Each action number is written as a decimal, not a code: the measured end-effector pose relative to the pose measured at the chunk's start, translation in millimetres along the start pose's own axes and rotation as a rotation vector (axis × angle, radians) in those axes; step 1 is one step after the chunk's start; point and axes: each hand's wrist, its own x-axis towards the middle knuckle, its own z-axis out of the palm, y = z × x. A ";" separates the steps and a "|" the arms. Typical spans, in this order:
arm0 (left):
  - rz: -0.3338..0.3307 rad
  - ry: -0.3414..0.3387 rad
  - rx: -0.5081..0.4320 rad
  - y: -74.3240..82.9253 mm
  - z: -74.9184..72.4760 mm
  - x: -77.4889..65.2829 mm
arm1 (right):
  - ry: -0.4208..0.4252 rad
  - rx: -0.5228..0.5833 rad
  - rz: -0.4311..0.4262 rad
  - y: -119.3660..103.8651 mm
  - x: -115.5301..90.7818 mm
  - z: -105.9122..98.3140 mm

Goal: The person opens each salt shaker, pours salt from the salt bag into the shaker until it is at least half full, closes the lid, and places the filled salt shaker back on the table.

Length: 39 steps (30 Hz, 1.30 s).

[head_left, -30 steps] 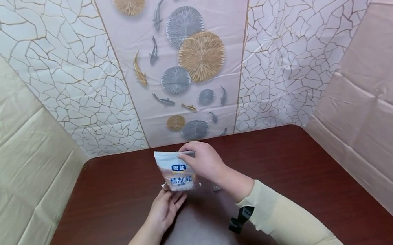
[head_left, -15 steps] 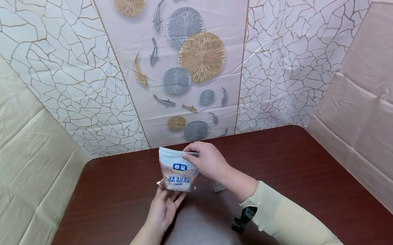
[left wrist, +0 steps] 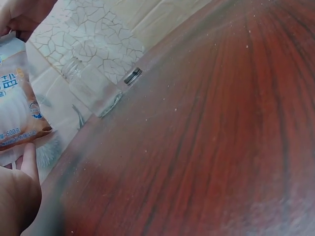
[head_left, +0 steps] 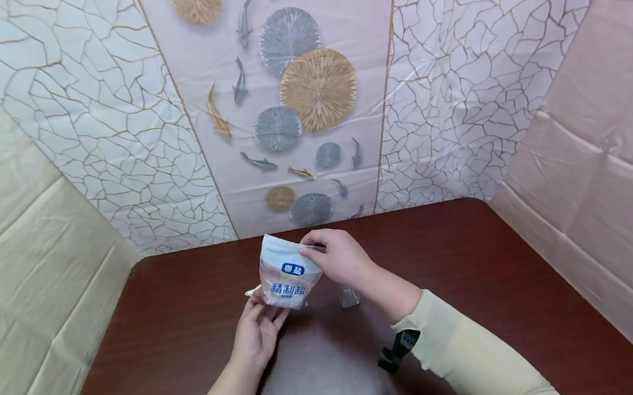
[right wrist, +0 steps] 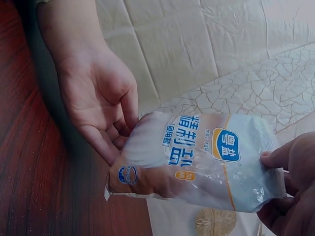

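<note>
A printed plastic bag of salt point(head_left: 291, 282), pale blue at the top and brown and white below, is held tilted above the table. My right hand point(head_left: 341, 257) pinches its top right corner; the thumb and fingers also show at that end in the right wrist view. From below, my left hand point(head_left: 257, 335) holds the bag's lower left corner, palm turned up. In the right wrist view its fingers pass behind the bag's bottom and are partly hidden. A clear glass jar point(left wrist: 93, 91) with a threaded neck stands beyond; my right arm overlaps it in the head view.
Beside the jar lies a small dark and silver round piece point(left wrist: 132, 76). All this is on a dark red wooden table point(head_left: 181, 338), enclosed by cloth-hung walls point(head_left: 307, 96) at the back and sides. A black device point(head_left: 398, 350) is strapped to my right wrist.
The bag has tipped over, its top swinging right and its bottom left, as my right hand shifts slightly right. More of the jar's base now shows beside the right hand.
</note>
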 end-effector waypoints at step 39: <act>0.130 -0.020 0.214 2.4 -3.7 4.5 | -0.103 -0.001 0.117 30.4 -2.4 -25.2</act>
